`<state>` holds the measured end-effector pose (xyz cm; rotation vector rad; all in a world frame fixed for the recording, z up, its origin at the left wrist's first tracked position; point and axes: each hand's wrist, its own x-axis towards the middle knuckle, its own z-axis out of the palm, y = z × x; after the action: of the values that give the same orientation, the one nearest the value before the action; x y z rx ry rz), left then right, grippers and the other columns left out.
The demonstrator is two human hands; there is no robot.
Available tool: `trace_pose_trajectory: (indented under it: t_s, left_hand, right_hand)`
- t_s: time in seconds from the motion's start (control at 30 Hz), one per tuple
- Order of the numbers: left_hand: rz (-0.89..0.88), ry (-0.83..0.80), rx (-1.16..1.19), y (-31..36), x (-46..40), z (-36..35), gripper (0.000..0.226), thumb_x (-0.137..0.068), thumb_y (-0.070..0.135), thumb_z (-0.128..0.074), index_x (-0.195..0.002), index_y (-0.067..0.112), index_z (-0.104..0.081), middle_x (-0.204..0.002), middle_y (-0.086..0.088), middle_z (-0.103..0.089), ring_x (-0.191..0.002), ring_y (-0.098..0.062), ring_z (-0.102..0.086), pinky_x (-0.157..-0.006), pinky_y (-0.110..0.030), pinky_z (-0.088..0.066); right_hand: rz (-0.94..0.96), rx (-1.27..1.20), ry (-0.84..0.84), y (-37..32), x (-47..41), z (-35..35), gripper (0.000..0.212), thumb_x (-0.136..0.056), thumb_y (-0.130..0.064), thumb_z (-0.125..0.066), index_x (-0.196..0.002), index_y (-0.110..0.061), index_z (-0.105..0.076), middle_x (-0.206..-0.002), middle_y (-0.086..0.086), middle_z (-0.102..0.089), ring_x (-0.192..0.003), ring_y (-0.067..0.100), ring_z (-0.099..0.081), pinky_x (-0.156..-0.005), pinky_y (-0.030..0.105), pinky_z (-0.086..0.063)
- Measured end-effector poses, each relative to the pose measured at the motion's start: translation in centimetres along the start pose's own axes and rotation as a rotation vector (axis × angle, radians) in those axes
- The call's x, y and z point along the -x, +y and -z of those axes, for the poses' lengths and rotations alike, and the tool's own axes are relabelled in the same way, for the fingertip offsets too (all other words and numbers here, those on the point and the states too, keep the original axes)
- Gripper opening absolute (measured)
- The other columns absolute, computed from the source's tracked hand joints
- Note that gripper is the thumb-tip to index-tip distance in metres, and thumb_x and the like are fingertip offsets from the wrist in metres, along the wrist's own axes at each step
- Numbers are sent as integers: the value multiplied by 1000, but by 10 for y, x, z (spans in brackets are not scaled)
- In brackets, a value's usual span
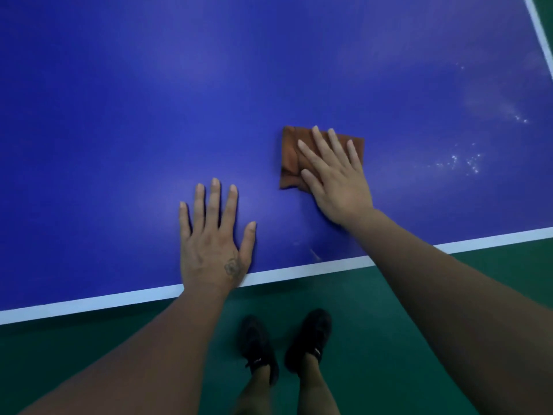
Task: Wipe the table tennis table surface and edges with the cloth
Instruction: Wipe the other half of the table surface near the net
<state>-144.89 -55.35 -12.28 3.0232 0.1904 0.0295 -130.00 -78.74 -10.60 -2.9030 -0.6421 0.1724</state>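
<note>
The blue table tennis table (119, 115) fills the upper part of the view, with a white line (89, 302) along its near edge. A folded brown cloth (288, 157) lies flat on the blue surface. My right hand (332, 175) presses down on the cloth with straight, spread fingers and covers most of it. My left hand (214, 238) rests flat on the bare table near the front edge, fingers spread, a hand's width left of the cloth.
White specks and a hazy smear (466, 161) mark the surface at the right. A second white line (538, 34) runs along the table's right edge. Below the near edge lies green floor (389, 339) with my black shoes (257, 345).
</note>
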Motion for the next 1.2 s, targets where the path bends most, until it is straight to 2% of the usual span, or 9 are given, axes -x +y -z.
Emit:
trace_pose_trajectory:
  t_s: [0.1,0.3,0.43,0.53,0.63,0.73,0.83,0.97,1.2]
  left_hand:
    - [6,2,-8,-1,-1,-1,74,-110,59,-26,-172,21,-19,-180,-8,-11,-167,-32,-5,-133,-60,-10]
    - [-1,-7,1,-2,0,0,74,-110,59,-24,-173,21,-16,-181,-9,-9,-167,-32,-3,-133,-60,-10]
    - [4,-12,9,-2,0,1,74,-110,59,-24,-173,21,-17,-181,-9,-10,-167,-32,-3,-133,-60,-10]
    - [7,-7,26,-1,0,2,73,-110,58,-26,-172,21,-20,-180,-9,-12,-167,-33,-6,-133,-60,-10]
    - [9,-8,34,0,1,2,73,-110,58,-27,-172,21,-20,-180,-9,-12,-167,-32,-6,-133,-60,-10]
    - [18,0,36,0,1,1,73,-109,58,-27,-172,21,-19,-180,-8,-12,-167,-32,-6,-133,-60,-10]
    - [15,-17,37,-2,1,0,74,-109,58,-26,-173,21,-16,-181,-8,-10,-167,-32,-4,-133,-60,-9]
    - [14,-20,34,-2,1,0,75,-109,59,-24,-173,21,-15,-181,-8,-9,-167,-32,-4,-133,-59,-8]
    - [34,-99,93,4,4,13,73,-110,54,-25,-172,16,-19,-180,-12,-12,-167,-36,-6,-133,-62,-4]
  right_hand:
    - [108,24,23,-19,35,-14,56,-110,-47,-34,-164,-33,-29,-175,-4,-13,-163,22,-7,-129,53,-13]
    - [303,-9,-88,-45,141,-23,57,-110,-45,-34,-165,-30,-28,-175,-4,-13,-162,24,-9,-128,56,-16]
    - [403,-138,-149,-44,159,-10,56,-110,-36,-45,-163,-24,-33,-173,-9,-21,-162,21,-15,-128,55,-16]
    - [276,-252,-10,-28,124,9,50,-110,-27,-44,-158,-15,-42,-168,-4,-34,-159,21,-25,-127,55,-21]
    - [22,-260,100,-12,70,24,51,-110,-30,-38,-160,-19,-40,-168,-5,-34,-160,20,-20,-129,51,-16]
    - [-86,-182,34,-5,41,17,51,-112,-36,-37,-162,-31,-35,-172,-7,-23,-162,19,-11,-130,51,-8]
    - [-129,-23,-15,-9,54,-5,53,-110,-43,-37,-162,-39,-30,-175,-7,-12,-163,19,-5,-129,54,-8]
    - [-123,9,-6,-29,97,-19,55,-108,-47,-36,-162,-41,-30,-175,-4,-11,-163,24,-5,-129,57,-11]
    - [-12,-244,-186,-49,181,9,46,-110,-45,-34,-152,-34,-50,-172,-8,-24,-162,20,-11,-130,54,-7]
